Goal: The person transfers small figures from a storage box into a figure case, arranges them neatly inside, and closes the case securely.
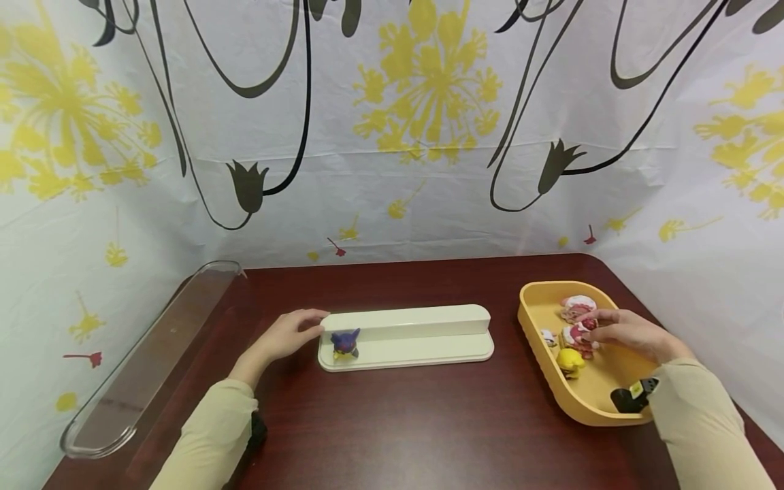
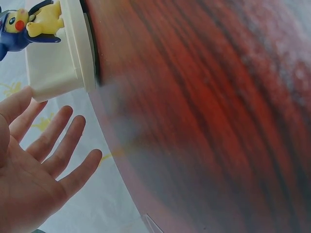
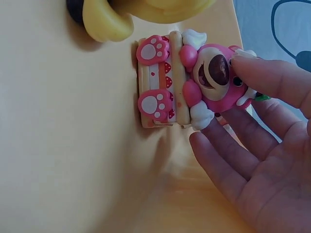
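Cream sleeves [image 1: 704, 415], 2, right hand [image 1: 637, 335] pinching pink bear figure [image 3: 211, 80] in yellow tray [image 1: 603, 374], left hand [image 1: 288, 335] uncurled, touching white stand [image 1: 422, 350], 1 blue-hooded figure [image 1: 346, 343] aboard.

No text, brand or number can be read in any of the three views. The one label-like mark is a small pale-yellow patch [image 1: 636, 390] on the black device [image 1: 625, 401] beside the right sleeve [image 1: 695, 401], in the head view; it is too small to make out, so whether it bears letters, a number or a sign cannot be told.
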{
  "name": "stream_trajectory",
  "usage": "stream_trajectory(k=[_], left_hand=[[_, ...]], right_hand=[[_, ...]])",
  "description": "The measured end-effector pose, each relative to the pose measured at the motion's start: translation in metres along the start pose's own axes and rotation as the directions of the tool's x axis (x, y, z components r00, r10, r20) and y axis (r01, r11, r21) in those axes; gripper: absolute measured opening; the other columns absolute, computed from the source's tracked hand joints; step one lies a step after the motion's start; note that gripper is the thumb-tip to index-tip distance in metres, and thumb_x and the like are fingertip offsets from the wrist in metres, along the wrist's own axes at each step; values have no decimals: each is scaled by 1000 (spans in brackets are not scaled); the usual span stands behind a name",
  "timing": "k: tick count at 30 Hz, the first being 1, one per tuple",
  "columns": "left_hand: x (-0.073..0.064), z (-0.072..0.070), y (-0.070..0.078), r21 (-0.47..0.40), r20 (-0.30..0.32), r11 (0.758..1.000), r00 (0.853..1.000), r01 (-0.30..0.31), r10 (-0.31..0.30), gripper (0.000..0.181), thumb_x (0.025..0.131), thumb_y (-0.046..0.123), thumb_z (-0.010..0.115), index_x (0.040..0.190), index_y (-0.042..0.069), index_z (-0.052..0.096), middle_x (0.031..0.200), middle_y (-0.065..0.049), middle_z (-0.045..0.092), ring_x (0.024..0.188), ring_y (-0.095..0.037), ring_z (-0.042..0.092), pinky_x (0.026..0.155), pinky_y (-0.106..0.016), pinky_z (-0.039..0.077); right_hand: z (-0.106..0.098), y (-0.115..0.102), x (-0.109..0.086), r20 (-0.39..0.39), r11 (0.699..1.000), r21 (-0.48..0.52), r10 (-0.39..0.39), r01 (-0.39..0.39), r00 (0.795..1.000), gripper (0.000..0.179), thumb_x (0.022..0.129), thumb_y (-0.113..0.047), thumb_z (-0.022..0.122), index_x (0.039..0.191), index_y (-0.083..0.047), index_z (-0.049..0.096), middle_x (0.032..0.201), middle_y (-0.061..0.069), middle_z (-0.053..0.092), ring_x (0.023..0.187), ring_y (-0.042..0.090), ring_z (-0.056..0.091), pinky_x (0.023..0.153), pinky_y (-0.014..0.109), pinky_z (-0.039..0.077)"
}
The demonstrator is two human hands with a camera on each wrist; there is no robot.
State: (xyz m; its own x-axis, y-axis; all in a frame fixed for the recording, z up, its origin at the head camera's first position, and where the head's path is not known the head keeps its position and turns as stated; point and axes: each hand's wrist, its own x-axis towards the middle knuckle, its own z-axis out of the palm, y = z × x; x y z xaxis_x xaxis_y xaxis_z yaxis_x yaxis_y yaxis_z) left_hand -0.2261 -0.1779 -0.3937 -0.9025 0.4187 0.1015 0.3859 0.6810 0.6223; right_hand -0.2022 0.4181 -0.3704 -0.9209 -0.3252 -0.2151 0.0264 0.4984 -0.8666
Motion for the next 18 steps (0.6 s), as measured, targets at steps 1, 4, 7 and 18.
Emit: stream_trajectory(k=[1,4,7,18], left_hand=[[0,0,0,1,1,1000,1000,2,-2,32,87,21,57,117,8,57,110,-8,57,107,-27,48,89,-47,35],[0,0,0,0,3,1000,1000,5,-5,32,87,21,56,117,8,57,110,-9,57,107,-28,48,89,-47,35],[0,0,0,-4,5,1000,1000,11,-11,33,87,22,56,117,9,57,111,-9,57,108,-28,47,89,-48,34],[0,-1,1,-6,7,1000,1000,23,-23,34,87,22,56,118,8,56,112,-10,57,108,-29,47,89,-48,35]], right_hand=[[0,0,0,-2,1000,-4,-1,1,1000,36,85,-6,56,110,17,46,92,2,59,78,9,55,70,28,47],[0,-2,1,-16,1000,-26,0,0,1000,41,85,-8,57,112,19,43,92,4,59,77,10,55,70,28,47],[-1,-4,2,-35,999,-38,-7,6,999,44,85,-9,57,114,20,41,91,4,60,77,9,55,71,27,47],[-4,-19,-2,-145,985,-169,-55,30,988,42,85,-15,59,115,11,46,92,6,60,80,9,56,70,22,46]])
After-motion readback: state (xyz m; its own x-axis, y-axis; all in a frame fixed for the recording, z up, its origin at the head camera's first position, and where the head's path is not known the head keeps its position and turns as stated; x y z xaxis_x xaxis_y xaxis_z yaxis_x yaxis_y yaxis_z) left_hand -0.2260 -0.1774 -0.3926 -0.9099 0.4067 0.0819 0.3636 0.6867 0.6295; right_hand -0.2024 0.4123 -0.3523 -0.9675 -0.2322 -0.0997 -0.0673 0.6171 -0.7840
